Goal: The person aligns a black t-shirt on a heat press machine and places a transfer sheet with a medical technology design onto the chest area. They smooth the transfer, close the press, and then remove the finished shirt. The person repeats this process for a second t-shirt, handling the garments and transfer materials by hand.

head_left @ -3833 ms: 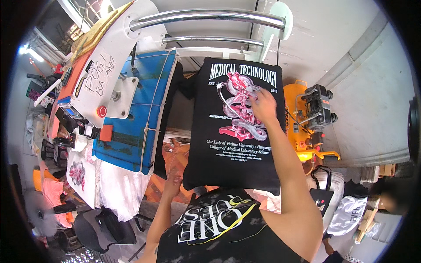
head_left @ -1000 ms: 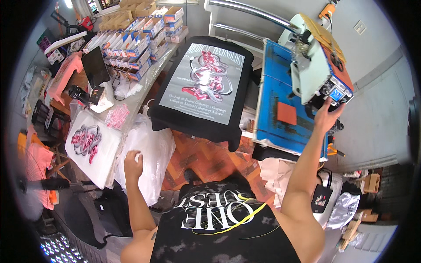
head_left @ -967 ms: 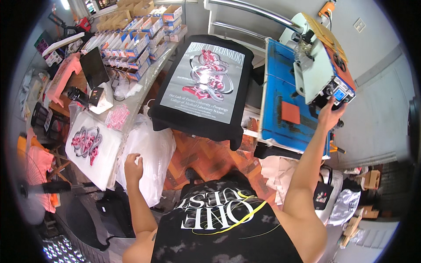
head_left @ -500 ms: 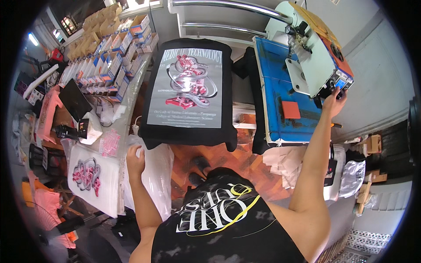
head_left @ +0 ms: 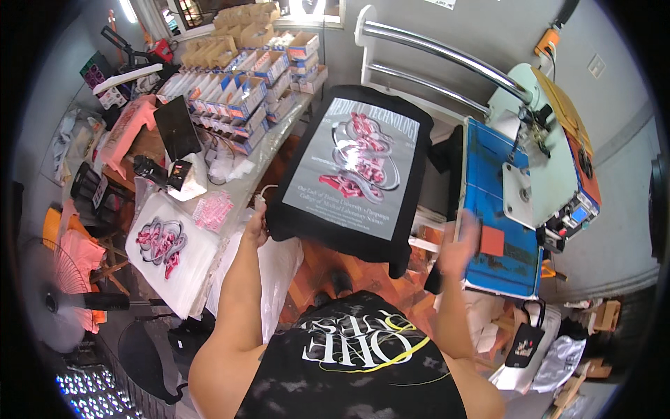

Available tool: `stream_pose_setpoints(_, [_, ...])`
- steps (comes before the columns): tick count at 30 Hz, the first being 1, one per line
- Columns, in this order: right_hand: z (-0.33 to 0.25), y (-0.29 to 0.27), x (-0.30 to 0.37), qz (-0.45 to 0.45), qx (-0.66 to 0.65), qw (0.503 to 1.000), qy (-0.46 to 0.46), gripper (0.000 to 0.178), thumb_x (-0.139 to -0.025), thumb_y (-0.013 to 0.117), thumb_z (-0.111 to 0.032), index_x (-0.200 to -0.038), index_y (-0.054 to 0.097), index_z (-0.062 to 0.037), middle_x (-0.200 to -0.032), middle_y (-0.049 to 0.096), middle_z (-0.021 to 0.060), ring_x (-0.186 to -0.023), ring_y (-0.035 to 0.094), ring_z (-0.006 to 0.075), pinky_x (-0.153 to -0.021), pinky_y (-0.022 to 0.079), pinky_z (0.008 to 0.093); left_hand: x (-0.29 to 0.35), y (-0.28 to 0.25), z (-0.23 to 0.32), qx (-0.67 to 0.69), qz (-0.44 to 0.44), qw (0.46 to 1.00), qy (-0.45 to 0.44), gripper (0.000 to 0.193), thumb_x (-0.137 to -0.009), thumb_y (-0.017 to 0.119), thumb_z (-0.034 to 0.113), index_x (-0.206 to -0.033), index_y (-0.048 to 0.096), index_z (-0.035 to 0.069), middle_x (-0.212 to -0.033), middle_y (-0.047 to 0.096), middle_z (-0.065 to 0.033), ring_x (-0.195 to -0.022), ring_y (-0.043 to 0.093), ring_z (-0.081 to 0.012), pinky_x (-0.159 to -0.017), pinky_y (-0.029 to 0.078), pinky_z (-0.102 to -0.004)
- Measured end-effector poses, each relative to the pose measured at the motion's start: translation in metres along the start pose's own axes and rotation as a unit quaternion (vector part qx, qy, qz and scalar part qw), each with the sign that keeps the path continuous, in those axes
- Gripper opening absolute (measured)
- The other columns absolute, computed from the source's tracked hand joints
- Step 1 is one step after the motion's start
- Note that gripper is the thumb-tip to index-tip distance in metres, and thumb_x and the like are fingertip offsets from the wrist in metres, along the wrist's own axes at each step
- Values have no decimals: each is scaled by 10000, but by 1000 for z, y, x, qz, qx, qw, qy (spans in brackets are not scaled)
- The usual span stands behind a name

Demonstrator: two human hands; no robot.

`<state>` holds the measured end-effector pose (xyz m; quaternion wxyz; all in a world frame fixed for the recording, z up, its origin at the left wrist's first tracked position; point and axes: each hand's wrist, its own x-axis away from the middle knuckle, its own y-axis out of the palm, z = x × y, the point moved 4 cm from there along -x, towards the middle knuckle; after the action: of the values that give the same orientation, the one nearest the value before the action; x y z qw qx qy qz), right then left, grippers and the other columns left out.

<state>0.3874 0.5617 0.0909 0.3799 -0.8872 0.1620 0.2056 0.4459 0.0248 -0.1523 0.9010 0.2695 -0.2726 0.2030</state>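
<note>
Leftmost, well apart from both hands, I have a fan (head_left: 50,302); between it and the left hand, a pale sheet (head_left: 162,244) with a pink-and-grey design lies on the worktop (head_left: 259,157). Beyond the left hand, farther along that surface, small boxes (head_left: 241,91) hold what look like packets.

The left hand (head_left: 257,222) is just beside the near left corner of a black shirt (head_left: 284,215). Its fingers are partly curled; a thin white loop (head_left: 267,188) appears just above them, and I cannot tell whether they grip the loop, the cloth or nothing.

Between the hands, the shirt is spread over a flat board, its near edge draping down. A glossy grey film (head_left: 317,171) lies flat upon it, with lettering and a pink design visible; I cannot tell whether these are on the film or beneath it.

The right hand (head_left: 458,244) is blurred, between the shirt and the blue plate (head_left: 488,155) of a press. I cannot tell how far its fingers are open, or whether it touches the plate's edge. Right of this hand, an orange square (head_left: 492,241) lies on the plate, and a control box (head_left: 579,211) stands beyond.

I judge the step in hand to be tending the film-covered shirt. Any move on the film would call for a fingertip hold at one corner and a steady, even pull.
</note>
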Motion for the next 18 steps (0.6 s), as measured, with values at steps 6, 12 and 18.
stream_pose_setpoints(6, [164,126,139,-339,-287,792,420,552,-951,660,-379,-1325,582,20,-1240,641,151,-1168,572,228,-1010,418,361,45,-38,57,-238,-55,970,-9,341,-951,654,352,-1061,686,31,-967,725,-71,-855,681,-169,-814,527,-339])
stream_pose_setpoints(12, [95,61,1,-256,-610,672,333,165,-910,701,-227,-1022,657,-114,-1032,711,51,-900,686,217,-842,560,397,127,63,143,-38,-72,964,255,330,-961,654,309,-1115,670,18,-1050,706,-69,-941,659,-158,-848,517,-321])
stream_pose_setpoints(18, [-53,34,-230,-179,-829,529,12,156,-930,693,-158,-1069,644,-108,-900,706,-35,-743,652,34,-677,547,193,168,134,146,276,-338,808,396,175,-903,687,261,-935,644,94,-1244,650,-130,-1181,600,-307,-1073,414,-535])
